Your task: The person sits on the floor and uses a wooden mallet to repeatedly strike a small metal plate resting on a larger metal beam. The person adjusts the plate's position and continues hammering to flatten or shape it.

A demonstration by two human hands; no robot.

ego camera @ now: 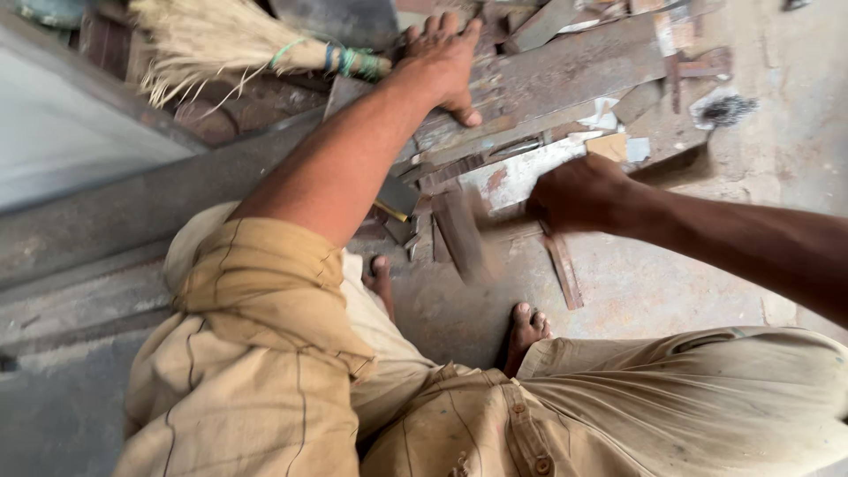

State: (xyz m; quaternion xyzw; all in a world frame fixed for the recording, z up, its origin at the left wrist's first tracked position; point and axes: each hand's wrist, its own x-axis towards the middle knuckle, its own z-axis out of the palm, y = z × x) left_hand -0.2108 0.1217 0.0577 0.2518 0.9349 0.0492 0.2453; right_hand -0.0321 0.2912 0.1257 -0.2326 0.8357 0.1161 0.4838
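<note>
While the left hand point(444, 62) presses flat on the metal scraps point(565, 75), fingers spread.
Right hand point(579, 193) fisted around a blurred flat metal strip point(464, 234) above the concrete floor point(636, 283).

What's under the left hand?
The left hand presses flat on long rusty metal strips piled on the floor, beside a broom. Whatever lies beneath the palm is covered.

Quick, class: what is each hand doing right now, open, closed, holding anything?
Left hand: open, flat on the metal strips.
Right hand: closed in a fist; what it grips cannot be told.
</note>
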